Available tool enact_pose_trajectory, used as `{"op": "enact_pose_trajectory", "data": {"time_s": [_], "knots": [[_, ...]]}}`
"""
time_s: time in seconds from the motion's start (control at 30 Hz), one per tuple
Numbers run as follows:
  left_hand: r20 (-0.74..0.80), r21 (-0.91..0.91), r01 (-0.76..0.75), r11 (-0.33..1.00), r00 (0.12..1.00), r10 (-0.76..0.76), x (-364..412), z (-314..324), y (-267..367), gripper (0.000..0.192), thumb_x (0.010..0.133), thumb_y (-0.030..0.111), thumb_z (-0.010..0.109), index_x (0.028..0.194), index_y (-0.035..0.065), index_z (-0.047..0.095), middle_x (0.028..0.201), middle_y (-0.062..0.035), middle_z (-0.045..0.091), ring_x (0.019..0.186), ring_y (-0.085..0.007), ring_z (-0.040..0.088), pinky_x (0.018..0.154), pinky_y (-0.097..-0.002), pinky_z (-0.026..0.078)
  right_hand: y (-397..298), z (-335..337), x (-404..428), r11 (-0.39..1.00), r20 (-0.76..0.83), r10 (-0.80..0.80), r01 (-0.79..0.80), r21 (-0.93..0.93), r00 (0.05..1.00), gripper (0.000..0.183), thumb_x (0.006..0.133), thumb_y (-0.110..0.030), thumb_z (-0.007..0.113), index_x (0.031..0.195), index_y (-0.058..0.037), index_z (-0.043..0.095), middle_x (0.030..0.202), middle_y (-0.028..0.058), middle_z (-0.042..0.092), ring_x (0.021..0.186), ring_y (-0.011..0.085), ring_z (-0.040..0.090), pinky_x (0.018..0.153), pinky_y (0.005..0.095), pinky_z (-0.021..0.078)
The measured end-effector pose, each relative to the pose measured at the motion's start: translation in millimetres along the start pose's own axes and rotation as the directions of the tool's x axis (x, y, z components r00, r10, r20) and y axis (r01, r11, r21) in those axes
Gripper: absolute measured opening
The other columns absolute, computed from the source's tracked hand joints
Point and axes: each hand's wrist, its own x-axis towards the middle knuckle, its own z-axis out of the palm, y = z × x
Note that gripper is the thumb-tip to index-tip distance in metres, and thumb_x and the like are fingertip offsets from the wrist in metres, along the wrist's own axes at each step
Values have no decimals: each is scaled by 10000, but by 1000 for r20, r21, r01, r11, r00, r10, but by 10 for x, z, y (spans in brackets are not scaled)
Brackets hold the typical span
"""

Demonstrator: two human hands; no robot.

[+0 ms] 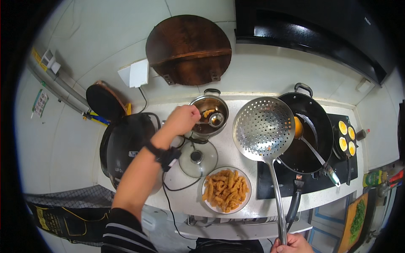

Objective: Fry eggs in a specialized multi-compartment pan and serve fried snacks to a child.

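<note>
My left hand (184, 119) is closed on the handle of a small metal ladle (216, 120), over the rim of a steel pot (225, 107). The ladle's round bowl is inside the pot, close to a golden fried piece (208, 113). At the bottom edge, my right hand (292, 244) grips the long handle of a large perforated steel skimmer (264, 128). The skimmer's wide head is raised between the pot and a black wok (303, 158), covering part of the wok's left side. A metal spoon or ladle (310, 144) rests in the wok, beside something orange.
A plate (207, 205) of golden fried strips (226, 191) and a glass lid (186, 164) lie on the white counter. Fried eggs (343, 144) fill a small pan on the black cooktop (269, 186). A black electric appliance (129, 145) stands open at left. A cord (169, 202) hangs over the front edge.
</note>
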Motion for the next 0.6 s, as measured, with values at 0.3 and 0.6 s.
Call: {"op": "enact_pose_trajectory", "data": {"time_s": [0.3,0.6], "knots": [[112,399,331,855,908,-403,975,826,-237,297,723,242,643,937,36,631,997,-176,596,951,-305,567,799,-377,459,-26,-243,-41,996,-35,-84,83,-31,996,82,772,-89,601,802,-13,588,682,31,593,563,90,534,498,212,419],[126,448,399,800,858,-498,1219,1061,-366,324,721,207,638,995,38,603,1049,-172,582,983,-299,561,815,-361,463,-58,-348,9,983,22,-153,154,-94,988,92,795,-106,594,826,-21,577,648,15,573,543,79,524,488,217,418]]}}
